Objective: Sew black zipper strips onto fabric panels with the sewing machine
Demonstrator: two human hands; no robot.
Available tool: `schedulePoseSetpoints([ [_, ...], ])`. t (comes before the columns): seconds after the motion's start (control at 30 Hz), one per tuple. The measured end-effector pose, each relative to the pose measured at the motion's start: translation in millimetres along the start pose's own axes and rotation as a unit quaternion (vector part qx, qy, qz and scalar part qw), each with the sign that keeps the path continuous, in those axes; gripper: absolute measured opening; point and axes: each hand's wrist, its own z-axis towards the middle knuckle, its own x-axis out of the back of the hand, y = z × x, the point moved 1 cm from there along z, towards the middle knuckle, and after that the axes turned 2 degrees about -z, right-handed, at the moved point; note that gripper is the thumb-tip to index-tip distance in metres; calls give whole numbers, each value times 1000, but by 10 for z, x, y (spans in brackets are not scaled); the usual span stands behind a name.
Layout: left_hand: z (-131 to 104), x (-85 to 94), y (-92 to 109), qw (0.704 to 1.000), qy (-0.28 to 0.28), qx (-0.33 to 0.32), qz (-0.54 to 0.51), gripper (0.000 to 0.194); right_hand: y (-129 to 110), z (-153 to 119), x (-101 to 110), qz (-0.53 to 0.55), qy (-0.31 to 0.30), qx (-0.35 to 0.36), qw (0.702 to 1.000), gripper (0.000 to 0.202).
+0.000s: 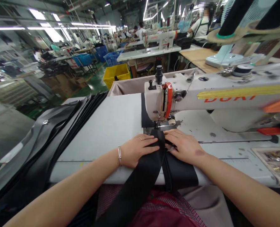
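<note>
A strip of black fabric (149,170) runs from my lap up to the needle of a white sewing machine (158,101). My left hand (137,149), with a ring and a bracelet, lies flat on the strip's left side, fingers pressing it down. My right hand (183,146) presses the right side, fingertips close to the presser foot (164,126). More black fabric (145,118) lies behind the needle.
Several long black strips (59,132) lie stacked at the left of the grey table (111,126). A tray of small parts (276,160) sits at the right. A yellow bin (116,74) and other people at machines are in the background.
</note>
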Motion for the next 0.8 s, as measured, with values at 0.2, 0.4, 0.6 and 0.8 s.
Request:
schedulePoseSetpoints([
  [0.2,180,-68,-19,997,30,43,57,53,-30,-63,12,16,3,-22,1000,33],
  [0.4,94,-80,-53,998,44,46,13,59,-30,-49,2,15,9,-35,999,34],
  [0.6,195,-90,-56,993,20,113,14,56,-26,-39,-4,17,16,-35,999,35],
  [0.8,152,-116,-60,993,26,115,-8,56,-19,-38,-3,20,16,-41,999,35],
])
